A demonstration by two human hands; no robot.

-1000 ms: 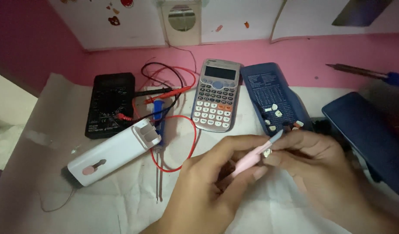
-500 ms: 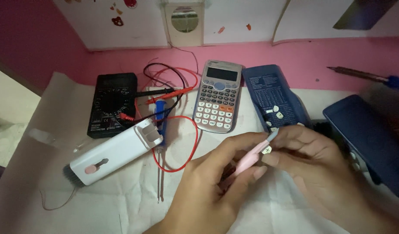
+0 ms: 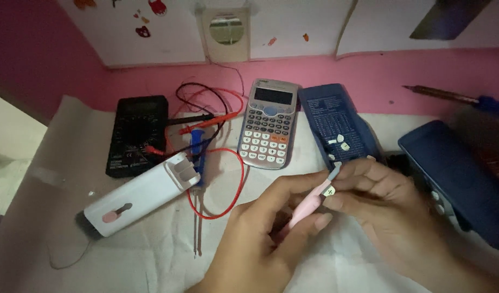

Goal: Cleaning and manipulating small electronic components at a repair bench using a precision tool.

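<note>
My left hand [image 3: 260, 233] grips a slim pink tool with a pale blue tip [image 3: 313, 196], its tip pointing up and to the right. My right hand [image 3: 385, 201] pinches a small white key cap [image 3: 329, 191] right against that tip. Both hands hover over white paper [image 3: 152, 260] near the table's front. Just behind them lies a dark blue calculator cover [image 3: 336, 122] with a few loose white key caps [image 3: 340, 142] on it. A grey scientific calculator [image 3: 268, 123] lies to its left.
A black multimeter [image 3: 135, 133] with red and black leads [image 3: 217, 163] sits at the left. A white box-shaped case [image 3: 144, 192] lies in front of it. A dark blue case [image 3: 458, 179] is at the right, a soldering iron [image 3: 455, 97] behind it.
The hands have stayed together with the tool and key cap; the view has shifted slightly, nothing else has visibly moved.
</note>
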